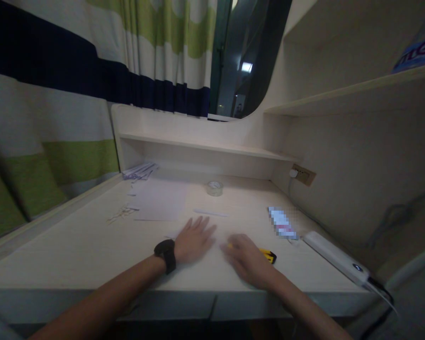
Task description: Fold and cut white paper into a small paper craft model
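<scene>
Dim little study nook, pale wood all round, with a striped curtain (56, 94) in white, green and navy hanging on the left. Biggest thing in front is the desk (74, 245), with a low shelf (198, 144) running along the back and a higher one off to the right. A sheet of paper (161, 200) lies flat toward the back left, with a small stack of more papers (140, 171) in the corner behind it. On the right edge sits a white power bank (335, 257) with a cable plugged in, and beside it a phone (282, 223), screen lit.

Left hand (194, 241), watch (166, 255) on the wrist, lies flat on the desk, fingers spread wide, holding nothing. Right hand (246, 259) is just beside it, blurry, fingers loosely open over a yellow and black cutter (268, 255) that pokes out past the knuckles. I can't tell if it's actually touching it.

A tape roll (215, 188) sits further back near the shelf, and a thin white strip (210, 213) lies in front of it.

My guess on the cutter: light, stiff plastic body, a bit slick on that smooth desk, so it'd slide if nudged. Best gripped around the middle of the handle, well clear of the blade end.
</scene>
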Motion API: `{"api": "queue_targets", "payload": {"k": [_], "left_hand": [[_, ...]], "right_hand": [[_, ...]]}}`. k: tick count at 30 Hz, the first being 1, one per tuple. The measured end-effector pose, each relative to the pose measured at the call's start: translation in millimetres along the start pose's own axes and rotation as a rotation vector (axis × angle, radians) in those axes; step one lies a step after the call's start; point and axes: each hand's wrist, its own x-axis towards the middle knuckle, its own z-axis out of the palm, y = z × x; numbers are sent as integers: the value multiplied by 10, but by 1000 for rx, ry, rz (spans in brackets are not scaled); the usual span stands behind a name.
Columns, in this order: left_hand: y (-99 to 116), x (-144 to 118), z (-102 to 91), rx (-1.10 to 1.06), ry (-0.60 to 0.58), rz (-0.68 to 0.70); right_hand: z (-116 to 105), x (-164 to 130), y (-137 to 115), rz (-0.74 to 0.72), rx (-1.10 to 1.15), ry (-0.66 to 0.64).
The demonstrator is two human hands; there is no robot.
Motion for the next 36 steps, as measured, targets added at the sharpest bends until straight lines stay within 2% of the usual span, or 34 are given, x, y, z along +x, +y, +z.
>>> {"api": "queue_targets", "payload": {"k": [12, 18, 20, 36], "left_hand": [[1, -6, 31, 14, 23, -20], [-2, -4, 54, 6, 31, -32], [-6, -2, 62, 7, 32, -35], [-8, -8, -19, -3, -27, 2]], "right_hand": [[38, 8, 38, -43, 85, 75], [96, 5, 98, 200, 0, 115], [119, 15, 111, 229, 22, 106], [185, 72, 280, 134, 84, 68]]}}
